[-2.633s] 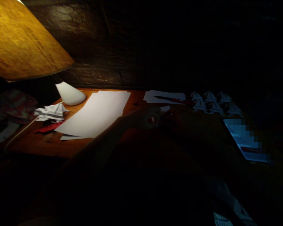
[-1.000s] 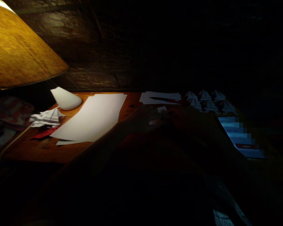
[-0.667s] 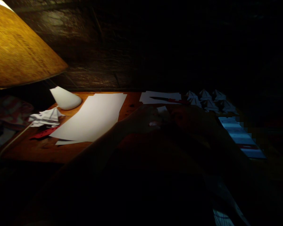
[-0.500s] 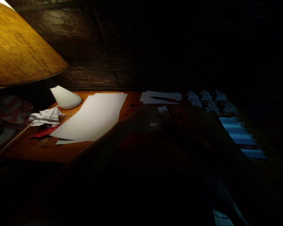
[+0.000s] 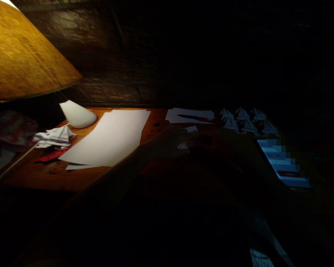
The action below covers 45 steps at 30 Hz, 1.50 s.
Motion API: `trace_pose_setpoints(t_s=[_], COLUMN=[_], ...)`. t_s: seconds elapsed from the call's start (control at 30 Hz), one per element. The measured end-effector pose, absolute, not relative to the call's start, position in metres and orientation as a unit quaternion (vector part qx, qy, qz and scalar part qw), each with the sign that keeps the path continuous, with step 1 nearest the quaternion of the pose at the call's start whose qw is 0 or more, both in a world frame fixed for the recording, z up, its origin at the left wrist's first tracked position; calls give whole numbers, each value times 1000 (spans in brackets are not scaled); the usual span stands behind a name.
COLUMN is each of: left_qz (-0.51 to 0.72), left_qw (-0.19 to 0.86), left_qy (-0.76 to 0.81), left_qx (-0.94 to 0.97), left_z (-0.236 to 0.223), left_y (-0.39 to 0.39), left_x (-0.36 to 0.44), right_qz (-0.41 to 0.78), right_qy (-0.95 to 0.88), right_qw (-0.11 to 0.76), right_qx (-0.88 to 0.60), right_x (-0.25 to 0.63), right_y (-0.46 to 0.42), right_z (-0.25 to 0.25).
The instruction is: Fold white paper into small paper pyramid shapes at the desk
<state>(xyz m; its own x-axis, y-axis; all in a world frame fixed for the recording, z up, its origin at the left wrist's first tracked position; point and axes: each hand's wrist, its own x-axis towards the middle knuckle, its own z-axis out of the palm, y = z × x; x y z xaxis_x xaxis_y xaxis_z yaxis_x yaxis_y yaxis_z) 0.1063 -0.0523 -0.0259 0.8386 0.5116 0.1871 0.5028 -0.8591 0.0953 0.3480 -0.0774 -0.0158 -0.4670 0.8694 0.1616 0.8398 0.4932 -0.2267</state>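
In the dim middle of the desk, my left hand [image 5: 169, 142] has its fingers closed on a small white piece of paper [image 5: 183, 145]. A pale flap of that paper shows above the fingers. My right hand [image 5: 211, 140] is close against the paper's right side, in deep shadow; its fingers are too dark to make out. Just behind both hands lies a knife [image 5: 193, 117] with a dark blade and a reddish handle, partly over a small stack of white paper [image 5: 174, 115]. Several folded white paper shapes [image 5: 246, 124] stand in rows beyond my right hand.
Large white sheets [image 5: 114, 137] lie left of my hands on the wooden desk [image 5: 55, 178]. A lamp with a yellow shade [image 5: 25, 55] and white base [image 5: 77, 115], crumpled paper [image 5: 55, 137] and a red object [image 5: 51, 155] are farther left. A lit phone-like screen [image 5: 282, 163] is at right.
My right hand has come slightly left over the small paper, and less of the upper flap shows. My left hand stays nearly in place. The view has shifted very slightly.
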Motion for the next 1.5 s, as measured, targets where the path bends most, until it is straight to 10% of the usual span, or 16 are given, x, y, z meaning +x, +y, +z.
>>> trace_pose_setpoints(t_s=[1.2,1.5], left_qz=[244,505], left_qw=[-23,224], left_qy=[311,427], left_qx=[918,716], left_z=[-35,-46], left_y=[-36,-15], left_x=[105,107], right_qz=[47,61], right_qy=[-853,-733], right_qw=[259,421], right_qx=[-450,-531], right_x=[343,350], right_y=[-78,-71], right_z=[-9,-16])
